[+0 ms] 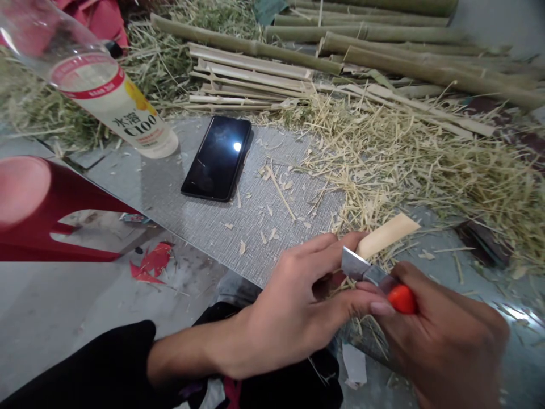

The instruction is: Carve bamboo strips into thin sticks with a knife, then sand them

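Note:
My left hand (293, 301) reaches in from the lower left, its fingers closed round a short, pale bamboo strip (389, 234) whose slanted end points to the upper right. In my right hand (451, 324) is a knife (374, 275) with a short, wide metal blade and an orange-red part at the handle. The blade lies against or just over the near part of the strip, beside my left fingers; whether it cuts in cannot be made out. My left thumb is close to the orange-red part. Thin shavings hang below the blade.
A black phone (218, 159) and a tilted-looking plastic bottle (123, 113) are on the grey table (204, 227). A heap of shavings (404, 165) spreads to the right, with split bamboo strips (255, 74) and bamboo poles (417, 62) behind. A red stool (63, 199) stands at the left.

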Demonstrator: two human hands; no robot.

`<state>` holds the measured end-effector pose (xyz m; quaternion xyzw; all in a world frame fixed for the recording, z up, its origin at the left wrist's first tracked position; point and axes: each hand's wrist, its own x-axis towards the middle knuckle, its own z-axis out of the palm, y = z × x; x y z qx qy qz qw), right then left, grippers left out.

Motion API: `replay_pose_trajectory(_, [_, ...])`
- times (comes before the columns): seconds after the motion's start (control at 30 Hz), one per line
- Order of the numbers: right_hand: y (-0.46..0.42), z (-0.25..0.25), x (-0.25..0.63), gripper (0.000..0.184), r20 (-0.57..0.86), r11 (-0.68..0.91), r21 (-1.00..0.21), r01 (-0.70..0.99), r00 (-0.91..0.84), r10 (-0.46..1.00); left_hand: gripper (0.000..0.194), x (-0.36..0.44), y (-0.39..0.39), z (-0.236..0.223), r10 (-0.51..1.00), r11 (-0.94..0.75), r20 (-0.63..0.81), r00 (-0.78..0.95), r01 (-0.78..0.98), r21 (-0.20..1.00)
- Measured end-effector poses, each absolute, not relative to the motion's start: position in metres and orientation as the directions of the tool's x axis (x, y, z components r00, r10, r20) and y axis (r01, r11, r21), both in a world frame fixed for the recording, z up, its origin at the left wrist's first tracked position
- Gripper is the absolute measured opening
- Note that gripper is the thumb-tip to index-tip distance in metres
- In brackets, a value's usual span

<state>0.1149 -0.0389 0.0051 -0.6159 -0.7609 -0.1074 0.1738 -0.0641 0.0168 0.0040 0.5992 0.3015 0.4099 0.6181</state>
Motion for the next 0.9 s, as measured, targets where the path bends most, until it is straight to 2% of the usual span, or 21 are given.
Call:
replay_pose_trajectory(0.23, [-0.043,0.004,0.112,0.051,0.385,0.197,-0.042,0.980,-0.166,0.908,0.022,-0.062,0.015,0.004,0.888,-0.133,0.169,0.428,-0.114,0.985])
replay_pose_trajectory(0.4, [-0.046,0.002,0.111,0.051,0.369,0.116,-0.045,0.992,-0.092,0.925,0.022,-0.062,0.012,0.001,0.908,-0.080,0.088,0.410,-0.037,0.996])
replay_pose_trajectory(0.53, [-0.046,-0.002,0.109,0.053,0.416,0.095,-0.048,0.994,-0.067,0.907,0.020,-0.063,0.011,-0.001,0.904,-0.058,0.052,0.425,0.001,0.998])
replay_pose_trajectory(0.73, [-0.046,0.002,0.110,0.052,0.394,0.064,-0.049,0.997,-0.040,0.918,0.029,-0.065,0.011,0.002,0.909,-0.079,0.041,0.416,0.073,0.994])
replay_pose_trajectory(0.8, [-0.045,0.005,0.118,0.051,0.366,-0.011,-0.043,0.999,0.026,0.930,0.026,-0.067,0.011,0.002,0.905,-0.076,0.032,0.423,0.090,0.993])
replay_pose_trajectory(0.9, [-0.043,0.009,0.136,0.055,0.342,-0.239,-0.030,0.970,0.235,0.910,0.023,-0.071,0.009,0.003,0.895,-0.085,0.026,0.445,0.113,0.990])
